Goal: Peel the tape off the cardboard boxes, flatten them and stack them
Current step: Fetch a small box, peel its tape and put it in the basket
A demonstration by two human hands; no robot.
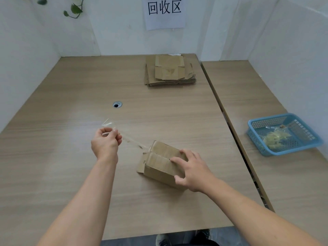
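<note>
A small brown cardboard box [159, 162] lies on the wooden table [71, 121], near its front middle. My right hand [191, 171] grips the box's right end, fingers on top and thumb on the near side. A strip of clear tape [131, 140] stretches from the box's far left corner up to my left hand [106, 142], which pinches it; the loose end sticks out above the fingers. A stack of flattened boxes [170, 71] lies at the back of the table.
A blue plastic basket [284, 134] with crumpled used tape sits on the adjoining table to the right. A round cable hole [117, 104] is set in the tabletop left of centre. White partition walls enclose the back and sides; a paper sign hangs on the back wall.
</note>
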